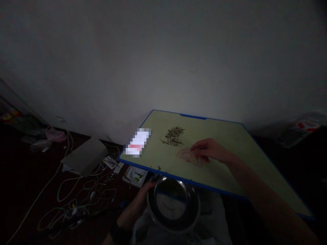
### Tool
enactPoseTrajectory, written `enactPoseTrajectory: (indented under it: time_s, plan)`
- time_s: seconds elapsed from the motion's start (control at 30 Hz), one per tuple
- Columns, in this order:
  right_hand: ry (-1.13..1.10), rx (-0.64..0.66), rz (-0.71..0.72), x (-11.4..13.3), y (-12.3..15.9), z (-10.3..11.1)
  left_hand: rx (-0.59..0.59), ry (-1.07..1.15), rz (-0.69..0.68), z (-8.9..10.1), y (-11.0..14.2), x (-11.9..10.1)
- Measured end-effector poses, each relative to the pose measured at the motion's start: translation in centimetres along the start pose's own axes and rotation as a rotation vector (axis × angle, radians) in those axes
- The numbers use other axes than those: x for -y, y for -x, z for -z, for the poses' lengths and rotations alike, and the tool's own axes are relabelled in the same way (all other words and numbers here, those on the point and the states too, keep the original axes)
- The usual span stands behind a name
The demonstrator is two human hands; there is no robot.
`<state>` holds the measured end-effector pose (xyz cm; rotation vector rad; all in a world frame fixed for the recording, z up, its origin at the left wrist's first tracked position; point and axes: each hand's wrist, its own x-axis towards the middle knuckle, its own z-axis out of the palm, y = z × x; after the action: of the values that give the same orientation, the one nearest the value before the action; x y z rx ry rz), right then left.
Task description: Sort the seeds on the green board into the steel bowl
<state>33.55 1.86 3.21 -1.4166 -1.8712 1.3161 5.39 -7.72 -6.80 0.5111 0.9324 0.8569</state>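
Observation:
My left hand point(144, 192) grips the rim of a shiny metal bowl point(173, 204), held just below the near edge of a pale green table with a blue rim point(230, 136). My right hand point(208, 149) rests on the table with its fingers curled together over a thin clear plastic bag point(189, 157). A small heap of dark seeds or pods point(173, 135) lies just beyond the hand. A few stray bits point(158, 168) lie near the table's front edge.
A white packet point(138, 142) lies on the table's left corner. On the dark floor at left are tangled white cables point(76, 197), a grey flat box point(85, 156) and a pink bag point(55, 134). A plain wall stands behind. The scene is dim.

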Motion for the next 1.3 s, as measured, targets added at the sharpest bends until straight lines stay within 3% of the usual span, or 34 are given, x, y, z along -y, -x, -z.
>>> enactPoseTrajectory:
  time_s: [0.13, 0.3, 0.8, 0.93, 1.13, 1.3]
  plan:
    - [0.034, 0.038, -0.053, -2.0, 3.2, 1.0, 0.008, 0.025, 0.06, -1.4, 0.7, -0.3]
    - [0.082, -0.022, -0.114, -3.5, 5.7, 0.2, 0.037, 0.039, 0.04, -2.5, 1.3, -1.2]
    - [-0.05, -0.043, -0.117, -3.1, 6.8, -2.5, -0.054, 0.005, -0.004, -1.5, -0.1, 0.1]
    - [-0.055, -0.058, -0.061, -2.5, 5.2, -2.8, -0.043, -0.09, -0.096, -0.9, 0.9, -0.3]
    - [-0.038, -0.01, 0.068, 0.1, -0.7, -4.9, -0.058, -0.241, -0.349, 0.7, 3.6, -2.1]
    - [0.016, 0.049, 0.063, 1.6, -3.4, -6.4, -0.153, -0.103, -0.216, 2.2, 2.5, -2.7]
